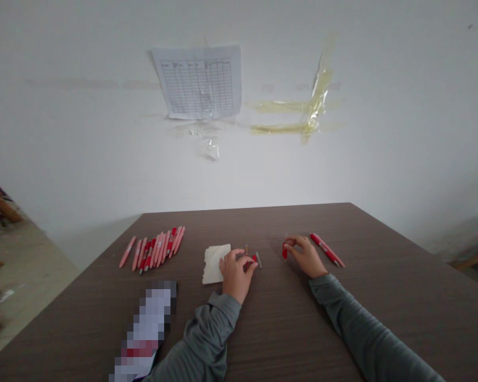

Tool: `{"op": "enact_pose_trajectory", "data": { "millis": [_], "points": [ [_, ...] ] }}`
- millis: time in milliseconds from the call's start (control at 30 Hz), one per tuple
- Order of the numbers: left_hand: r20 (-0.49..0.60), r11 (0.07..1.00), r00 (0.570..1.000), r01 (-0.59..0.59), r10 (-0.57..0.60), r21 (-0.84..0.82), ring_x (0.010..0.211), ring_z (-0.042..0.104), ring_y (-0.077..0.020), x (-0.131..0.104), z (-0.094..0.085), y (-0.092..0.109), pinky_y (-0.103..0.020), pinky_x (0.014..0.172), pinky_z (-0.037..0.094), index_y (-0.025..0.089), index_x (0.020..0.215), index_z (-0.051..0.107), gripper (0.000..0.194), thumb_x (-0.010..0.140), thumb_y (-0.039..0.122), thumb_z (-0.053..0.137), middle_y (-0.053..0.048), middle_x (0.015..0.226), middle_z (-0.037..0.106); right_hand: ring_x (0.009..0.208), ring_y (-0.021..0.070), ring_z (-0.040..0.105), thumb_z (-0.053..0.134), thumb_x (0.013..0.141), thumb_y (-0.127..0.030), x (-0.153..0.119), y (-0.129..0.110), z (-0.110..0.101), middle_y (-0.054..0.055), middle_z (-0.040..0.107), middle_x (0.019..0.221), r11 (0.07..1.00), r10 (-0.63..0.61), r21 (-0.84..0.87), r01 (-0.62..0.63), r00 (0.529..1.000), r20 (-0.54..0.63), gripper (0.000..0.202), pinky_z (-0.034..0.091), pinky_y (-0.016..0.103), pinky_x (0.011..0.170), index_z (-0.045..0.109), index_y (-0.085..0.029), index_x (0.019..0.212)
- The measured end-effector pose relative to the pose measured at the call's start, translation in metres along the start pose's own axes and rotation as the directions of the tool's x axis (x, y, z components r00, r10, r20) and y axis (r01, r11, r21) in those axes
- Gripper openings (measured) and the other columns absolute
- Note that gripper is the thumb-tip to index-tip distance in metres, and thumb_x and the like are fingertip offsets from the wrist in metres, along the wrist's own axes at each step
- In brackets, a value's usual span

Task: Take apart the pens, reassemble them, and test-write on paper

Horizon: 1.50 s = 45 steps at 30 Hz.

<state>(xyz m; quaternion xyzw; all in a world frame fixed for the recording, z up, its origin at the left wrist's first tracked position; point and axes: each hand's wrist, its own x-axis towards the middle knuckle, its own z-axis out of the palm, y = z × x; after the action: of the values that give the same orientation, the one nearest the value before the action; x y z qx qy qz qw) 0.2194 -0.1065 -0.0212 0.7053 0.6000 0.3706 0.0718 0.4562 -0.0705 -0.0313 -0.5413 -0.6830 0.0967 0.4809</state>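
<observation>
My left hand (238,269) is closed in a pinch at a small red piece (255,258), beside a grey pen part (258,260) on the dark table. Its back edge overlaps a torn cream paper (213,265). A thin brownish piece (246,248) stands out just beyond the fingers. Farther right, my right hand (305,254) pinches a short red pen part (284,251) held roughly upright. Red and pink pens (324,248) lie just right of that hand.
A row of several pink and red pens (157,249) lies on the table (271,329) at the left. A pixelated long object (147,331) rests nearer, left of my left forearm. The wall behind carries a taped printed sheet (201,82) and yellowish tape (281,128).
</observation>
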Motion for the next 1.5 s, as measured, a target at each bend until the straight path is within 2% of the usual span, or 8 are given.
{"op": "enact_pose_trajectory", "data": {
  "millis": [133,333,500,733,1100,1300,1500],
  "points": [
    [0.007,1.000,1.000,0.001,-0.001,-0.001,0.111,0.050,-0.0235,0.000,0.001,-0.001,-0.051,0.101,0.031,0.027,0.076,0.071,0.007,0.076,0.031,0.066,-0.004,0.110,0.058,0.095,0.0245,0.056,0.053,0.082,-0.042,-0.001,0.000,0.001,0.005,0.068,0.083,1.000,-0.004,-0.028,0.004,1.000,0.019,0.029,0.041,0.042,0.091,0.067,-0.021,0.096],
    [0.018,1.000,1.000,0.006,-0.006,0.001,0.111,0.049,-0.0233,-0.001,0.000,-0.001,-0.051,0.101,0.031,0.027,0.079,0.071,0.007,0.076,0.031,0.066,-0.004,0.111,0.058,0.095,0.0252,0.052,0.052,0.083,-0.039,-0.004,-0.002,0.001,0.005,0.068,0.087,0.981,-0.005,-0.191,0.028,0.992,0.123,0.029,0.036,0.048,0.094,0.068,-0.027,0.105],
    [0.007,1.000,1.000,0.013,-0.013,0.012,0.110,0.051,-0.0239,-0.001,-0.001,0.001,-0.052,0.101,0.031,0.027,0.077,0.071,0.006,0.075,0.030,0.066,-0.004,0.110,0.059,0.100,0.0269,0.045,0.052,0.086,-0.036,-0.007,-0.005,0.002,0.003,0.066,0.089,0.944,-0.042,-0.309,0.115,0.972,0.233,0.024,0.024,0.058,0.100,0.068,-0.036,0.104],
    [0.029,1.000,1.000,0.010,-0.010,0.019,0.110,0.050,-0.0240,0.000,-0.001,0.001,-0.051,0.099,0.032,0.027,0.077,0.071,0.007,0.076,0.031,0.065,-0.005,0.111,0.058,0.103,0.0285,0.042,0.054,0.086,-0.032,-0.009,-0.002,0.011,0.004,0.063,0.092,0.909,-0.054,-0.379,0.176,0.949,0.310,0.026,0.011,0.068,0.102,0.067,-0.043,0.106],
    [0.061,0.999,0.997,0.040,-0.042,0.035,0.115,0.048,-0.0255,-0.001,-0.001,0.003,-0.057,0.104,0.024,0.027,0.078,0.071,0.007,0.077,0.029,0.064,-0.005,0.114,0.057,0.100,0.0270,0.043,0.051,0.088,-0.036,-0.010,0.002,0.014,0.006,0.055,0.097,0.883,-0.041,-0.434,0.179,0.950,0.309,0.027,0.019,0.070,0.100,0.064,-0.046,0.110],
    [0.067,0.998,0.997,0.039,-0.042,0.041,0.115,0.047,-0.0250,-0.001,-0.001,0.004,-0.057,0.104,0.025,0.028,0.078,0.071,0.007,0.077,0.029,0.064,-0.004,0.114,0.057,0.105,0.0259,0.044,0.047,0.090,-0.040,-0.010,0.001,0.014,0.004,0.056,0.103,0.864,0.021,-0.480,0.151,0.943,0.333,0.029,0.021,0.066,0.102,0.061,-0.047,0.115],
    [0.065,0.998,0.997,0.050,-0.053,0.049,0.116,0.047,-0.0248,-0.002,-0.001,0.004,-0.057,0.104,0.024,0.028,0.077,0.070,0.006,0.076,0.028,0.064,-0.003,0.114,0.057,0.111,0.0266,0.045,0.040,0.093,-0.042,-0.006,0.002,0.007,0.003,0.059,0.114,0.884,0.043,-0.457,0.100,0.956,0.292,0.033,0.022,0.062,0.104,0.060,-0.040,0.119]
  ]
}}
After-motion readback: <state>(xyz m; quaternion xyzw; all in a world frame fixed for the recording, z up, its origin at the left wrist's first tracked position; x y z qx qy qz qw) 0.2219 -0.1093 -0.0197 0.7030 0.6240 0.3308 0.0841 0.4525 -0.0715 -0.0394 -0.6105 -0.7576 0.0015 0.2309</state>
